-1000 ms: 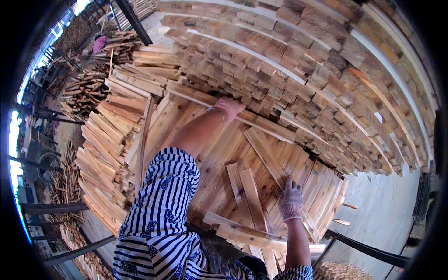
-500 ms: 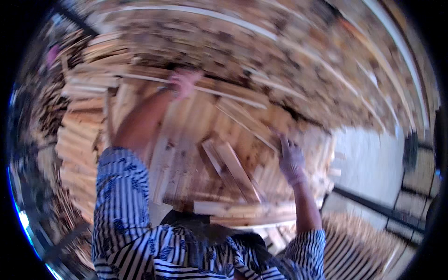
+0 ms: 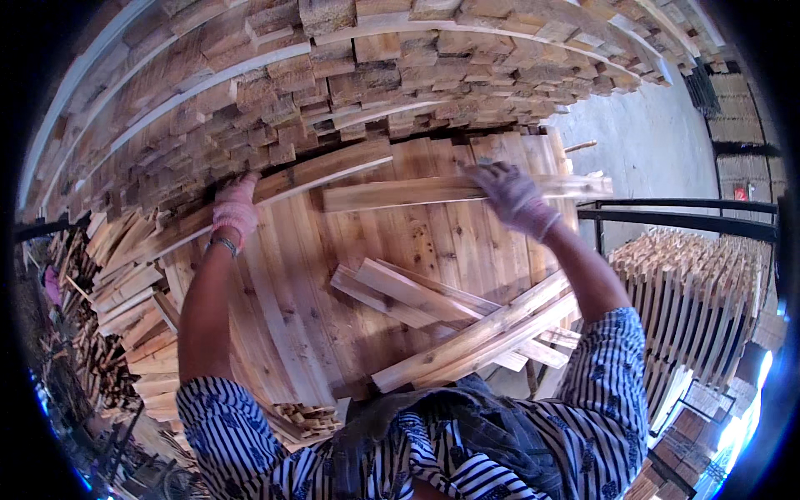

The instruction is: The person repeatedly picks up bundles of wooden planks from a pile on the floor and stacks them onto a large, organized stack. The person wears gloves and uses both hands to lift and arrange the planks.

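Observation:
My left hand point(image 3: 234, 210), in a pinkish work glove, is closed round a long wooden board point(image 3: 325, 171) that lies along the far edge of the plank surface, against the stacked timber. My right hand point(image 3: 515, 200), in a greyish glove, grips a shorter board point(image 3: 400, 193) from above, its fingers curled over the far edge. Both boards rest on a surface of planks laid side by side point(image 3: 333, 292). Closer to my body, several loose wooden strips point(image 3: 417, 292) lie crossed, and two longer boards point(image 3: 475, 337) slant over them at the near right.
A tall stack of sawn timber point(image 3: 333, 83) rises along the far side. Loose wood pieces point(image 3: 125, 292) are heaped at left. At right are a dark metal rail point(image 3: 683, 218), a bundle of upright slats point(image 3: 692, 283) and pale floor point(image 3: 658, 125).
The view has turned, so the timber stack and planks sit differently. My right hand, earlier with fingers extended near a slanting board, now closes over a board. My left hand stays at the far-edge board.

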`<action>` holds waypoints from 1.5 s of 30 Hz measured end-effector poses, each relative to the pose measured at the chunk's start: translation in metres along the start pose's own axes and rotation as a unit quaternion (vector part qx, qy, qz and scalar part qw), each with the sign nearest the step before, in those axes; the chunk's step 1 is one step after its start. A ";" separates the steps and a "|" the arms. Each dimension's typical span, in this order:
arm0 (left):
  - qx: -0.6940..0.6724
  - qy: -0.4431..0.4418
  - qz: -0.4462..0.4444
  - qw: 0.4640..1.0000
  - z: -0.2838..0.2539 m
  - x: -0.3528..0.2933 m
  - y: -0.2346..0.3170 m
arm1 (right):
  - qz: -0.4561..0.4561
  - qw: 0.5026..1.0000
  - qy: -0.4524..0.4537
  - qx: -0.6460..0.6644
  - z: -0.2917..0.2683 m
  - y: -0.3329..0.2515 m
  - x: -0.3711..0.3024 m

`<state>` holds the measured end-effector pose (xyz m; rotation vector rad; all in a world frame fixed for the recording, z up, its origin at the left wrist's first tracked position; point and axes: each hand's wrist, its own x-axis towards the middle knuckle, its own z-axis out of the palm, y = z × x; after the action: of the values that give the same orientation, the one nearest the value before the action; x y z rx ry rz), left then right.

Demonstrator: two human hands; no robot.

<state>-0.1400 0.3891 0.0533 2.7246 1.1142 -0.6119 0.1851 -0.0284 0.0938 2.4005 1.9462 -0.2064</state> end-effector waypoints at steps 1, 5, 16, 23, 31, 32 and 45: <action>0.020 -0.010 -0.018 1.000 0.002 0.000 0.000 | 0.004 1.000 -0.024 -0.001 -0.006 0.003 -0.001; -0.016 0.042 0.037 0.998 0.014 -0.005 -0.001 | -0.005 0.999 -0.044 0.002 -0.009 -0.001 0.008; -0.001 0.021 0.046 0.999 0.000 -0.020 -0.004 | 0.022 1.000 -0.010 0.003 0.032 -0.027 0.067; 0.034 -0.009 0.007 0.999 0.005 -0.007 -0.004 | 0.021 0.999 -0.048 -0.004 0.051 -0.021 0.068; -0.045 0.030 0.139 0.989 0.005 -0.025 -0.025 | 0.012 0.949 0.271 0.160 -0.046 -0.036 -0.069; -0.027 0.038 0.150 0.988 0.004 -0.025 -0.024 | 0.037 0.976 0.156 0.147 -0.066 -0.027 -0.112; -0.092 0.092 0.152 0.980 -0.086 -0.212 0.078 | 0.058 0.996 -0.002 0.070 -0.008 -0.085 -0.289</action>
<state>-0.1953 0.2204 0.2177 2.7477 0.7195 -0.2063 0.0439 -0.2902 0.1440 2.5880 1.8416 -0.3517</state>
